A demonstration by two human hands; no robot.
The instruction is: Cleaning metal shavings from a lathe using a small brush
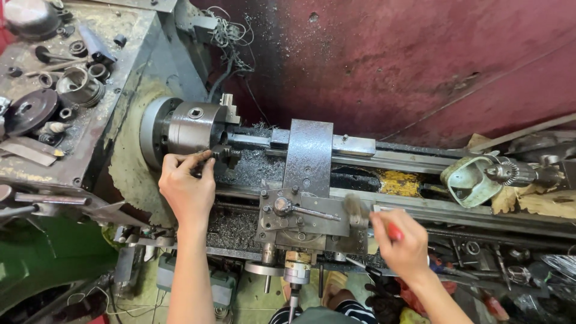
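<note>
Two bare hands are at one old lathe. The left hand [187, 187] has its fingers curled against the front of the chuck [193, 127], pinching at the jaws there; whatever small part it grips is hidden by the fingers. The chuck is a single steel cylinder, dull grey and smooth, with one square key socket showing on its side and stepped jaws at its face.

The right hand [403, 241] is closed around one brush [367, 215] with a red handle; its dark, blurred bristles sit at the right edge of the carriage [307, 198]. The carriage is a blocky grey casting, scuffed and speckled, with several bolt heads and one slim lever on top.

Fine grey chips [231, 227] lie heaped on the bed beneath the chuck and in the tray below, gritty and matted. At the right end stands one tailstock [480, 177], pale green and chipped, with a toothed drill chuck.

On the headstock top [90, 120], upper left, rest a handful of round steel rings and one black pulley wheel, all oily and dusty. The wall behind is rough dark red.
</note>
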